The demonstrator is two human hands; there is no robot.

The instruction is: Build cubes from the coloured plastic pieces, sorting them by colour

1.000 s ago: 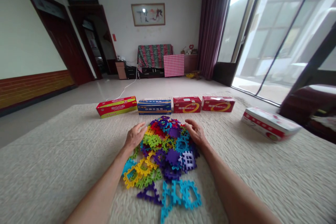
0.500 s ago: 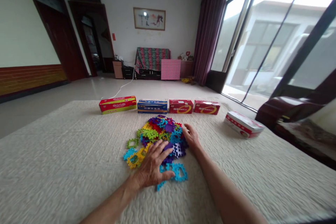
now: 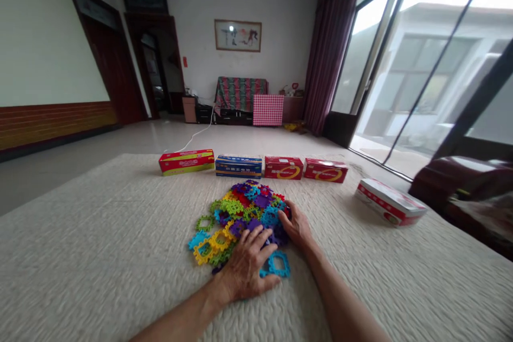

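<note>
A heap of flat plastic interlocking building pieces (image 3: 231, 207) in purple, blue, green, yellow and red lies on a cream quilted cover (image 3: 132, 235). My left hand (image 3: 250, 263) rests flat over the near side of the heap, fingers outstretched, covering some purple and blue pieces. By its thumb lies a light blue square frame piece (image 3: 279, 264), partly in view. My right hand (image 3: 297, 224) cups the heap's right edge with its fingers curved against the pieces, thumb apart and nothing gripped. At the left edge sit a green frame piece (image 3: 204, 223) and a yellow one (image 3: 204, 251).
Behind the heap stands a row of boxes: a red and green box (image 3: 187, 162), a blue box (image 3: 239, 166) and two red boxes (image 3: 284, 168). A white and red box (image 3: 390, 201) lies to the right. Beyond it is a dark red armchair (image 3: 441, 179).
My left hand has moved right over the near pieces, uncovering yellow and green ones. My right hand has come slightly nearer and presses at the heap's side. The camera view has shifted a little.
</note>
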